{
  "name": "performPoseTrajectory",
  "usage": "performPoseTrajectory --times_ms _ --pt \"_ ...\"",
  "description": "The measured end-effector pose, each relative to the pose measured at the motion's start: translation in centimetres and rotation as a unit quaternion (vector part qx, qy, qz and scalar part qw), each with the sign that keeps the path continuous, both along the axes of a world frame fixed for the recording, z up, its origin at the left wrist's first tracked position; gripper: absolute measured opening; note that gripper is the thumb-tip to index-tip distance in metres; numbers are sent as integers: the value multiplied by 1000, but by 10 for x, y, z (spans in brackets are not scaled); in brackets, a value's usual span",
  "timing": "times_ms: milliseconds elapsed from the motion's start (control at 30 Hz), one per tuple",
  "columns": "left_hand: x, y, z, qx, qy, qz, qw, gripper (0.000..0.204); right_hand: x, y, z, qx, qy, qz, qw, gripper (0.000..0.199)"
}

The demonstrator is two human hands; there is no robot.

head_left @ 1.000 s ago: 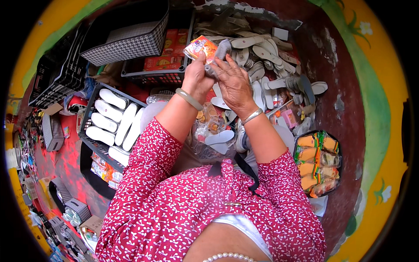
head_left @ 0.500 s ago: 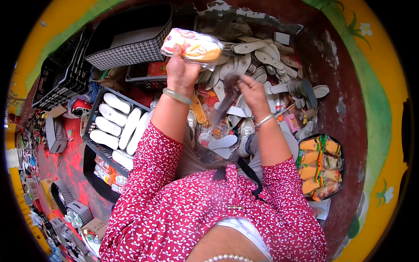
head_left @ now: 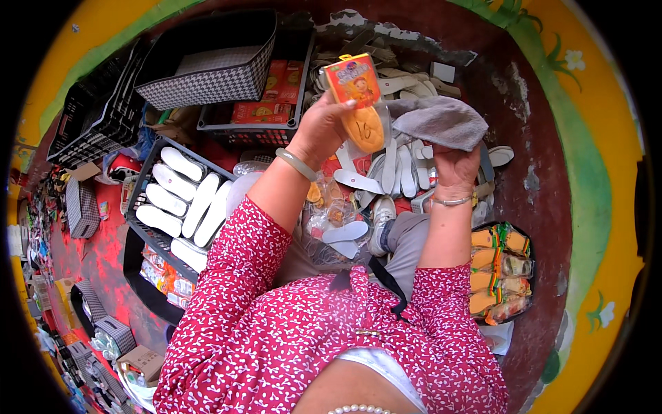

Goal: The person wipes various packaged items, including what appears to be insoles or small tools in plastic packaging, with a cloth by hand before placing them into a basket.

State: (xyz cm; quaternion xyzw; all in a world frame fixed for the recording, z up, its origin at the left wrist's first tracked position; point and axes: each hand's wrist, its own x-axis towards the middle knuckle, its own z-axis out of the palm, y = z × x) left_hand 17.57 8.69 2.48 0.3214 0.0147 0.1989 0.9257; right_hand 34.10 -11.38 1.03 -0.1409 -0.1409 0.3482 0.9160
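Note:
My left hand (head_left: 318,131) grips a packaged insole (head_left: 365,127) by its left side. The pack shows an orange-yellow insole with a dark handwritten mark, under a red and orange card, in transparent plastic. A grey cloth (head_left: 445,123) drapes over my raised right hand (head_left: 455,168), which is closed on it from below; most of its fingers are hidden. One end of the cloth reaches left to the pack's edge; I cannot tell whether they touch. Below and beyond both hands lies a heap of loose white insoles (head_left: 403,169).
At left, a dark crate (head_left: 155,238) holds white insoles. Beyond it stand a houndstooth-patterned basket (head_left: 200,90) and a crate (head_left: 296,103) with red boxes. A container (head_left: 532,272) of packaged orange insoles stands at right, beside the dark red wall (head_left: 545,207). Transparent wrappers (head_left: 324,221) lie between my legs.
The pack has come down, moved right and turned upright, its insole now facing me. My right hand has risen and moved right, and the cloth has spread out over it.

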Motion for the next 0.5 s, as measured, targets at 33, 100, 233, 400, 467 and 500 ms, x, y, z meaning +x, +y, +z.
performPoseTrajectory --times_ms 33,100,233,400,467,500 --pt "0 -4 2 30 12 -7 999 51 -5 -1 1 1 -33 28 999 37" --pt "-1 -15 6 76 30 -39 996 52 -12 9 -1 -43 -50 31 997 34" --pt "-4 -36 1 64 55 -94 992 52 -54 39 4 -150 -151 22 977 22" --pt "-5 -32 -4 60 32 -114 991 52 -84 51 26 -258 -166 -69 949 33" --pt "-3 -33 -7 76 31 -131 988 51 -81 47 19 -273 -162 -36 947 38" --pt "-3 -33 -7 93 39 -135 986 52 -77 45 16 -267 -162 -7 950 38"
